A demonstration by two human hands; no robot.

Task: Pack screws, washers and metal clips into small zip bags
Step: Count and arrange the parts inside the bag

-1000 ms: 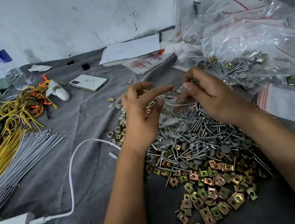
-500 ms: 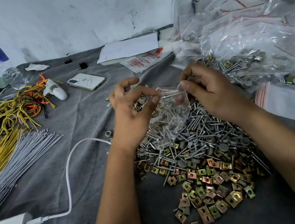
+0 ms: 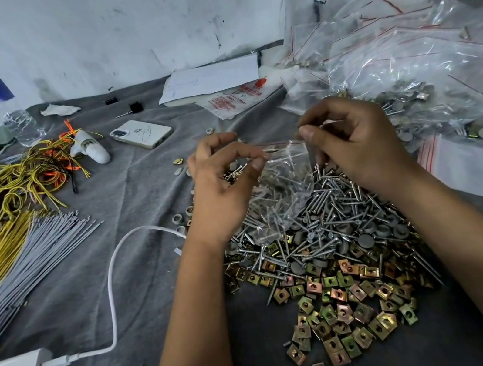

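Above the heap of silver screws [image 3: 331, 212] and brass-coloured square metal clips [image 3: 337, 304], the small clear zip bag [image 3: 284, 182] has risen and stretched wider. Left hand [image 3: 221, 186] and right hand [image 3: 355, 144] pinch its top corners; probably sealing it, contents blurred.

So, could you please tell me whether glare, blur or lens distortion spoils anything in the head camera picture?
Head view: soft, even light; glare on the small zip bag pinched by left hand and right hand hides its contents; wide-angle bending leans the water bottle; screws stay sharp.
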